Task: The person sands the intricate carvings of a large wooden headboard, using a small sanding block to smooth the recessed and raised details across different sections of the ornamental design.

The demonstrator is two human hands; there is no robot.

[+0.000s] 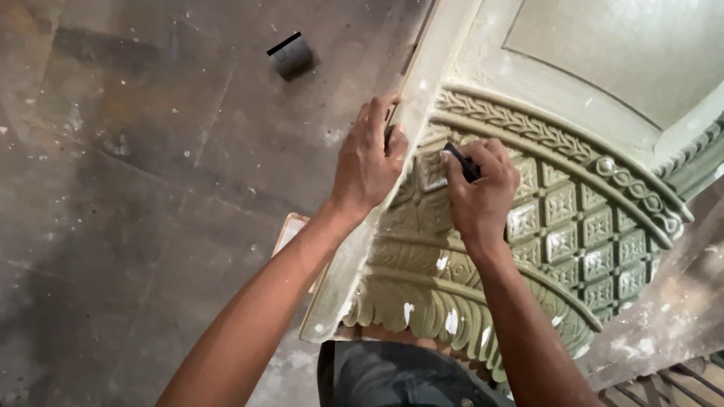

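Head view looks down on a large pale-green carved ornamental panel [603,90], curved, with a grid of small square flower tiles, braided bands and a leaf-fringed lower edge. It stands on a stained grey concrete floor [136,188], its lower edge close to the person's dark-clothed body. The left hand [367,162] rests on the panel's straight left edge, fingers curled over the rim and thumb against the carved face; its grip is wrapped on that edge. The right hand [483,188] lies just beside it on the tile grid, fingers pressed together around a small dark flat tool [461,161], whose tip touches a whitish patch on one tile. White filler smears [445,320] dot the tiles and the leaf fringe. A small dark scraper blade [289,53] lies on the floor, well apart from both hands. A pale flat board [290,228] shows beneath the left forearm.
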